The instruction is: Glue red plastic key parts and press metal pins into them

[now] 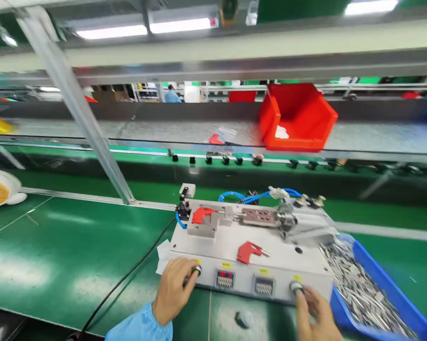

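Observation:
My left hand [175, 288] is closed at the front left corner of a white bench fixture [209, 253], thumb and forefinger on a round push button [197, 270]. At the front right, the thumb and curled fingers of my right hand [315, 313] are at a second push button [296, 286]. A red pistol-shaped part [202, 214] sits in the metal block on the left, its shaft pointing toward the clamp [259, 217]. Another red part [247, 252] with a metal tip lies loose on the fixture's top. Two counters [225, 278] are on the front panel, one lit red.
A blue bin [380, 284] full of small metal pieces stands right of the fixture. A red bin [298, 118] sits on the shelf above. A black cable [128, 274] crosses the green bench on the left. A small round object [244, 319] lies in front.

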Demonstrator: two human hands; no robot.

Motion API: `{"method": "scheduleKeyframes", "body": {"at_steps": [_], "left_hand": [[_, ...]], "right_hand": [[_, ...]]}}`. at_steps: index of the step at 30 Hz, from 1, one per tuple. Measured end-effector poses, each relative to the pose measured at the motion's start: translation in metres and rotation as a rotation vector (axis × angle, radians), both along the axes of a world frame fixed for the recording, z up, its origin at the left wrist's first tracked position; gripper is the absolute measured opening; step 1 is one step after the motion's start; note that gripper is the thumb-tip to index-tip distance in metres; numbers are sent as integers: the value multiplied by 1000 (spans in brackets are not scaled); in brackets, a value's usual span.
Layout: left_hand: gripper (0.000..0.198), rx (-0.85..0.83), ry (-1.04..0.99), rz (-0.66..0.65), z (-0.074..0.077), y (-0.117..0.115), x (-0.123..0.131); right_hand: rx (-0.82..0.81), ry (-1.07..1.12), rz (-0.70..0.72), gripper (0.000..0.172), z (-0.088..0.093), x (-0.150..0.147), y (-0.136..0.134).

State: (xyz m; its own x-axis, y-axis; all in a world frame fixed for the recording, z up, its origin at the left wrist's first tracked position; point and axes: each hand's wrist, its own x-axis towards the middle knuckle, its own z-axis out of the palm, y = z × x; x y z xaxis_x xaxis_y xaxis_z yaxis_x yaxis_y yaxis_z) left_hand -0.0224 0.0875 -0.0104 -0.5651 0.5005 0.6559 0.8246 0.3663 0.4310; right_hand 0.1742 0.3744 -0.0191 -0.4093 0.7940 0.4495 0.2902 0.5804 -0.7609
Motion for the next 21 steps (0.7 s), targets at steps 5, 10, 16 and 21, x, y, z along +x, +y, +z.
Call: {"method": "scheduleKeyframes", "body": {"at_steps": [5, 10, 16, 21], "left_hand": [[12, 155, -64, -51, 3, -6, 12], [15, 49, -173, -342, 62, 31, 10], [35, -602, -56, -352, 124, 123, -6], [27, -861, 10, -396, 146, 164, -16]], "right_hand": [[76, 67, -27, 56, -16, -5, -45], [98, 43, -12, 50, -32, 1, -47], [166, 81, 28, 45, -24, 1, -41], [161, 88, 39, 52, -21, 2, -39]]}}
